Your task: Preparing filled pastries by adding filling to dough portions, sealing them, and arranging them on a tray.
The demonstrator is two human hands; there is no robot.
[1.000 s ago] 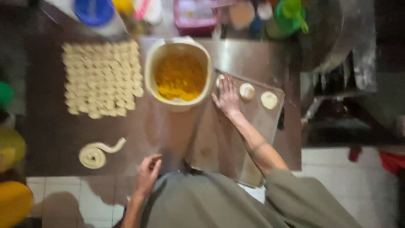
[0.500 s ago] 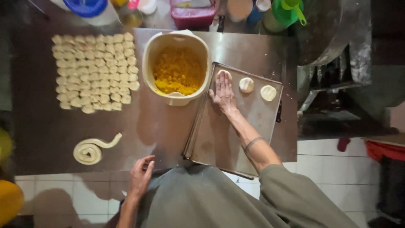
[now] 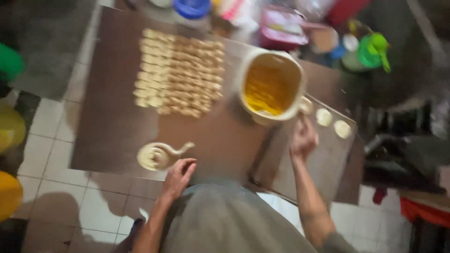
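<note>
Dim room, brown table (image 3: pixel 112 131), tiled floor (image 3: pixel 51 154)

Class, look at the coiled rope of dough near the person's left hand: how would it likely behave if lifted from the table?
The coil of dough looks soft and thin, so it would probably sag and stretch. Its loose tail suggests it may unwind. Lying flat on the brown table beside the left hand, it is unlikely to roll.

There is only the one view, from the person's head, looking almost straight down and a little tilted on the brown tabletop (image 3: pixel 112 126) from well above, blurred, with the person's own body at 6 o'clock and cluttered containers along the far edge at 12 o'clock.
</note>
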